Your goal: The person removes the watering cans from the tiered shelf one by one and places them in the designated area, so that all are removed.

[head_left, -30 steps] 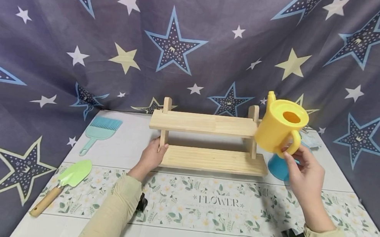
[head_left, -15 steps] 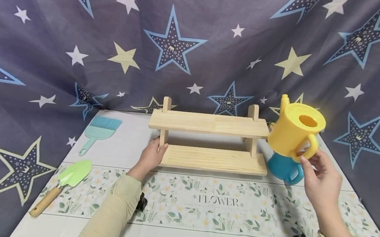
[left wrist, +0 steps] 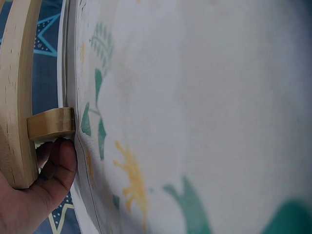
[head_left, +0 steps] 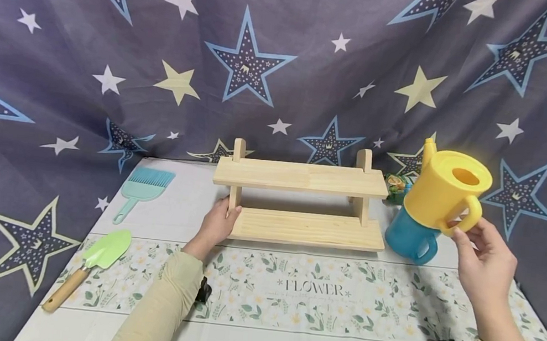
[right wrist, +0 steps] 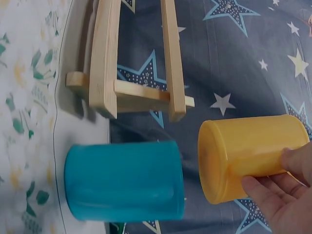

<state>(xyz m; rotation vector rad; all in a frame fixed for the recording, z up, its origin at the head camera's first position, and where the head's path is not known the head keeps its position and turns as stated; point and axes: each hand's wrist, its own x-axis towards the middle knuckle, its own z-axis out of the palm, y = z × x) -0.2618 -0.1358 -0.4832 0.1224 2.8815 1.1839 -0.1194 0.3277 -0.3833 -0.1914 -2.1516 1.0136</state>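
Observation:
A two-tier wooden shelf [head_left: 302, 178] stands at the middle of the table. My left hand [head_left: 215, 223] grips the left end of its lower board, thumb on top; the left wrist view shows the curled fingers [left wrist: 61, 163] beside a wooden foot. On the right, my right hand [head_left: 485, 268] pinches the handle of a yellow watering can [head_left: 443, 191], held upright in the air. Below it a blue watering can [head_left: 409, 235] stands on the table, its top hidden by the yellow one in the head view. The right wrist view shows a gap between the two cans.
A light-blue hand brush [head_left: 144, 187] and a green trowel [head_left: 107, 250] with a wooden handle lie on the left. Behind the shelf's right end sits a small green and orange item [head_left: 394, 187], partly hidden. A starred curtain [head_left: 284, 71] hangs behind the table.
My right hand has carried the yellow watering can to the right, away from the shelf's end. More of the blue can and the small green item shows. The left hand keeps its grip.

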